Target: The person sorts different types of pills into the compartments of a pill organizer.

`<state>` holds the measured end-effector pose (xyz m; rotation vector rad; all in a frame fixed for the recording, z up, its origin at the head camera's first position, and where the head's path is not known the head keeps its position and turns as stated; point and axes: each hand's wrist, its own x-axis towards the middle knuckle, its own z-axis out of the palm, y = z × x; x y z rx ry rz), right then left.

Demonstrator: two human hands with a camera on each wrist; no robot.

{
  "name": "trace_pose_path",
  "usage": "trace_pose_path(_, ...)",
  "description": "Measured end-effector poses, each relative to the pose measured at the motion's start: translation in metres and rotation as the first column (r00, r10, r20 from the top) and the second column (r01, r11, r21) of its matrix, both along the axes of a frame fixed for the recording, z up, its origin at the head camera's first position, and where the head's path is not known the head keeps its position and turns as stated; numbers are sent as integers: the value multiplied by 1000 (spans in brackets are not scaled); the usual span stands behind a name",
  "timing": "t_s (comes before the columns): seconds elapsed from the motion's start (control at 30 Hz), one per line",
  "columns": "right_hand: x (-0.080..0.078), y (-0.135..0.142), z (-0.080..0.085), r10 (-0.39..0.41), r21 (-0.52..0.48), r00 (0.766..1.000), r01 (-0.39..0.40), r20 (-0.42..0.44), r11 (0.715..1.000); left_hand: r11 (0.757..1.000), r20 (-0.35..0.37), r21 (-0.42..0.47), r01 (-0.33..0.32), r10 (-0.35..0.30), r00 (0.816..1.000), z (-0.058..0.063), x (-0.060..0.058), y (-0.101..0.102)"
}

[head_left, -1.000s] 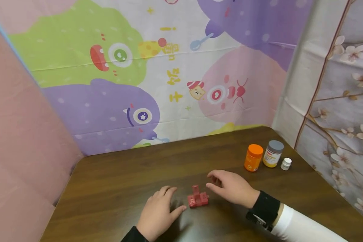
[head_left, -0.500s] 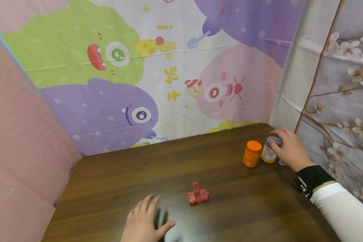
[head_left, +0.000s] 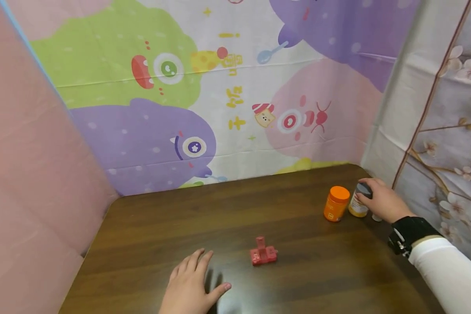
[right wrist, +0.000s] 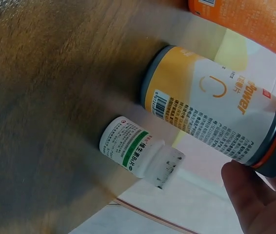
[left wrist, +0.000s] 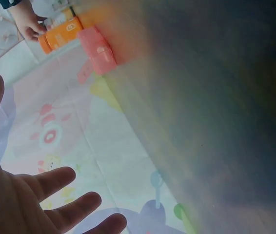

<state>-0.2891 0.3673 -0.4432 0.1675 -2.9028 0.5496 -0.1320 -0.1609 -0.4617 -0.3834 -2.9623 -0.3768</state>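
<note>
My right hand (head_left: 384, 199) grips the grey lid of a supplement jar (head_left: 357, 208) at the table's back right. In the right wrist view the jar (right wrist: 211, 105) has a yellow and white label, and my fingertips are around its lid. Beside it stands a small white pill bottle (right wrist: 138, 151) with a green stripe, mostly hidden by my hand in the head view. My left hand (head_left: 190, 283) is spread over the near table, fingers apart, holding nothing. Right of it sits a small red pill box (head_left: 264, 256) with one lid raised.
An orange jar (head_left: 336, 204) with an orange lid stands just left of the grey-lidded jar. The brown wooden table (head_left: 172, 226) meets a printed cloth (head_left: 243, 161) at the back and a flowered curtain (head_left: 451, 174) on the right.
My right hand has moved from beside the pill box to the grey-lidded jar and now grips its lid. My left hand has drawn back, away from the pill box.
</note>
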Motion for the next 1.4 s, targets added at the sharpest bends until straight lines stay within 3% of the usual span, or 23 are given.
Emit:
trace_pose_path(0.3,11,0,0,8,-23,998,-9,-60,1000,1000,2,4,15,-15,1000,1,0,5)
trace_pose_path(0.5,47,-18,7,18,10,989,-17,-145,1000,997,81,63,33,-38,996,6,-2,10)
trace_pose_path(0.7,86,-79,13,142,62,963,-131,-230,989,990,162,130,56,-77,984,8,-5,23)
trace_pose_path(0.8,99,-120,13,244,63,940,-236,-240,970,986,192,152,63,-92,977,9,-6,32)
trace_pose_path(1.03,119,-199,10,416,37,893,-416,-170,909,962,226,263,66,-128,966,12,-7,59)
trace_pose_path(1.23,121,-237,5,515,0,837,-524,-186,852,935,194,336,116,-189,963,7,-12,76)
trace_pose_path(1.4,121,-253,1,555,-44,819,-566,-144,823,912,184,380,153,-237,954,0,-16,83)
